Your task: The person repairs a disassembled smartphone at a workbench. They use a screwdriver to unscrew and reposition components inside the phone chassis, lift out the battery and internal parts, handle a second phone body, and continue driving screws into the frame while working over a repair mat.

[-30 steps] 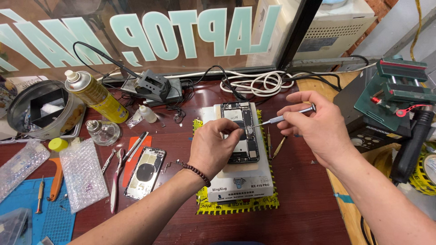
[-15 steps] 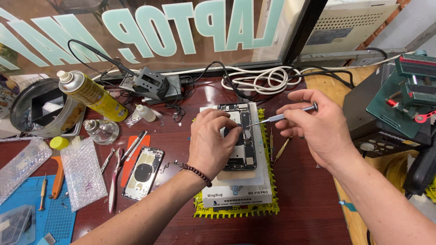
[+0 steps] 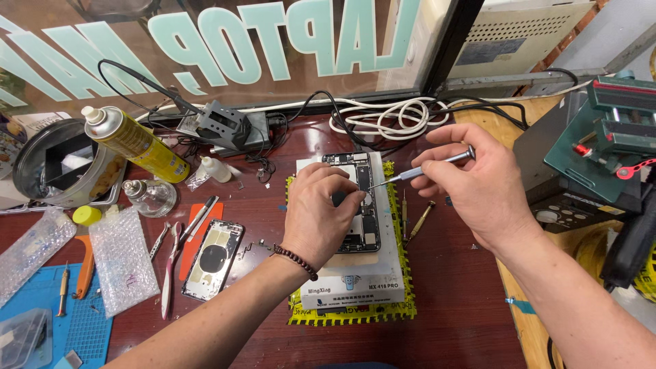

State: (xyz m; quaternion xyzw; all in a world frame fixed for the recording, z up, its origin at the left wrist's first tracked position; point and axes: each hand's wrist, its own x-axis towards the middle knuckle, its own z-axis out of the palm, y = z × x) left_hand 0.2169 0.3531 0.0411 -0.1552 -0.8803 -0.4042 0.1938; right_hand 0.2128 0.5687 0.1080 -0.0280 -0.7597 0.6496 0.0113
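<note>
Nearest the camera, a blue mat (image 3: 65,331) lies at the 8 o'clock corner of the dark red table (image 3: 451,307), with a sheet of bubble wrap (image 3: 123,256) and a detached phone back cover (image 3: 213,260) just beyond it. At the centre, the left hand (image 3: 318,219) presses down with curled fingers on an opened phone (image 3: 359,201), which rests on a white heating pad (image 3: 355,273) atop a yellow mat (image 3: 400,311). At 3 o'clock from the phone, the right hand (image 3: 471,188) pinches a slim screwdriver (image 3: 427,167) between thumb and fingertips, its tip touching the phone's upper part. Farther off, at 10 o'clock, a yellow spray can (image 3: 133,143) lies tilted beside a round metal tin (image 3: 58,164). At 12 o'clock, coiled white cable (image 3: 393,116) sits by the window.
</note>
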